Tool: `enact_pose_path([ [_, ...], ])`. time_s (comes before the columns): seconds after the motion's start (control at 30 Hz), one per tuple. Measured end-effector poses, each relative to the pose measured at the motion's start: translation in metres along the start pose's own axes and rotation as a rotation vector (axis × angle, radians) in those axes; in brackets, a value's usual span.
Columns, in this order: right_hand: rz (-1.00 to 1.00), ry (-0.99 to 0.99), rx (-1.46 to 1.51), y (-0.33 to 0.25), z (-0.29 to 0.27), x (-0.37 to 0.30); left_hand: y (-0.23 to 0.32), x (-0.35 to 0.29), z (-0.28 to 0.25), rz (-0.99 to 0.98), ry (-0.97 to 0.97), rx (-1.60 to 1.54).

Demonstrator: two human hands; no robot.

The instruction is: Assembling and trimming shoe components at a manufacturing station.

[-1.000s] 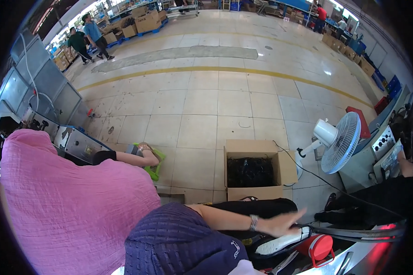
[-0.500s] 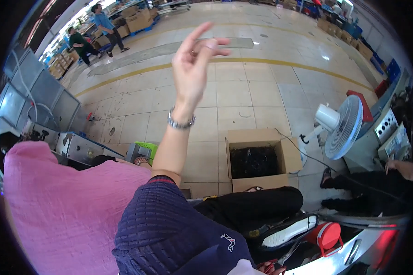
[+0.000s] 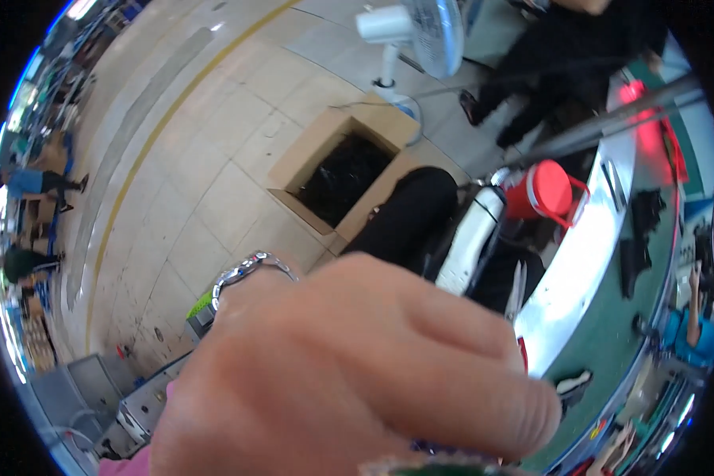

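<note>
My left hand (image 3: 349, 357) fills the lower middle of the view, very close and blurred. Its fingers bend down and press together, and anything inside them is hidden. A metal-link watch (image 3: 242, 274) circles that wrist. Past the knuckles, the scissors (image 3: 518, 292) point upward with a bit of red handle showing; what holds them is covered by my left hand. My right hand cannot be seen. Beyond lie a long white piece with black edges (image 3: 470, 238), a red lidded jug (image 3: 549, 190) and my black-clad leg (image 3: 408, 202).
An open cardboard box (image 3: 293, 208) with black contents stands on the tiled floor. Behind it is a standing fan (image 3: 432, 36). A shiny metal edge (image 3: 575, 305) borders a green work surface (image 3: 607, 349) at the right. A person in black trousers (image 3: 547, 71) is near the fan.
The view has turned, so the box and fan sit further left and higher. My left hand, raised with fingers spread before, has come down close with fingers bent. My right hand has gone from sight.
</note>
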State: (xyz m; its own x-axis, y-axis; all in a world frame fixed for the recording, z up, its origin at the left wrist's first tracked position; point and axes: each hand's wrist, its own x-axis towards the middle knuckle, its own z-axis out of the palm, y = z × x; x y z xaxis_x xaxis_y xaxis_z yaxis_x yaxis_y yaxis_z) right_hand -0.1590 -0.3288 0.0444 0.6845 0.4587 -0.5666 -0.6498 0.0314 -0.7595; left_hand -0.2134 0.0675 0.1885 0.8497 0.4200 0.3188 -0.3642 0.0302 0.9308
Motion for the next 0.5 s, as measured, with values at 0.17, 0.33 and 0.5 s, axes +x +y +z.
enact_pose_path([
  [0.17,-0.028,-0.004,-0.153,-0.012,0.028,0.007,0.003,-0.029,0.019,-0.302,-0.064,-0.125],
  [0.33,0.103,-0.029,-0.108,-0.019,0.059,0.036,-0.009,-0.010,-0.001,-0.551,-0.019,-0.148],
  [0.5,0.182,-0.048,0.023,-0.030,0.077,0.048,-0.021,-0.007,0.077,-0.848,-0.016,-0.220],
])
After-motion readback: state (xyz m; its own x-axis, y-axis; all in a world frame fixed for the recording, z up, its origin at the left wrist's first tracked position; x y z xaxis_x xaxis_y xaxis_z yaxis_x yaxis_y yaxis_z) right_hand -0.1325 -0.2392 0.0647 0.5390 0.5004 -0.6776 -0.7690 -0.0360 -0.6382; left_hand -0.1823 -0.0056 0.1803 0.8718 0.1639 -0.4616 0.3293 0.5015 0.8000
